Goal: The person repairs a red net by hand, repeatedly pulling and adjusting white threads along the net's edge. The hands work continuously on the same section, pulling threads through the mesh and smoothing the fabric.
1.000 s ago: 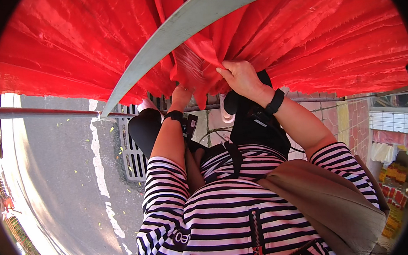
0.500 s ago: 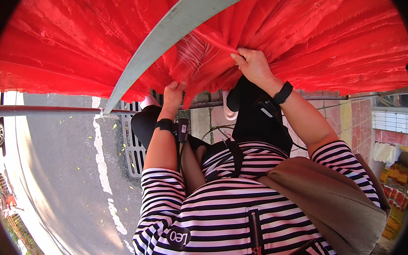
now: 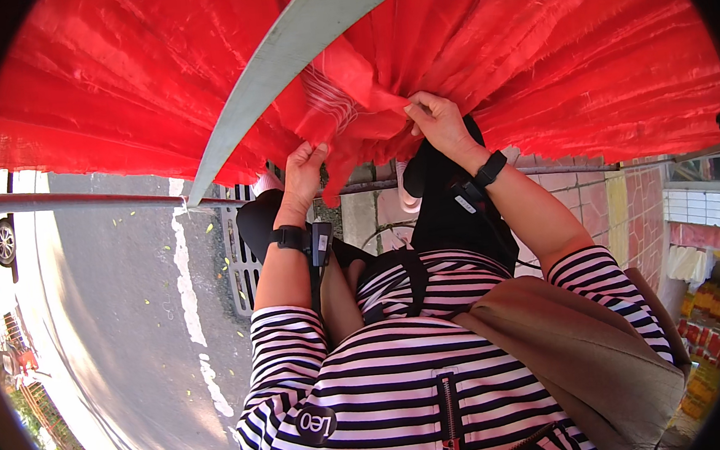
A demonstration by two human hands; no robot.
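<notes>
Right hand (image 3: 445, 125) in slightly toward the left, cloth (image 3: 357, 77) fold lower

Beyond the striped shirt (image 3: 388, 367), the left hand (image 3: 301, 177) and right hand each pinch the red cloth's edge between thumb and fingers. Handling that edge seems the step in hand; the next move calls for a steady pinch. Farther off are a rail (image 3: 79, 198) and road (image 3: 128, 285).

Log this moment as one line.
left hand: pinching cloth edge | right hand: pinching cloth fold | bar: grey, across cloth in view | road: left side
</notes>
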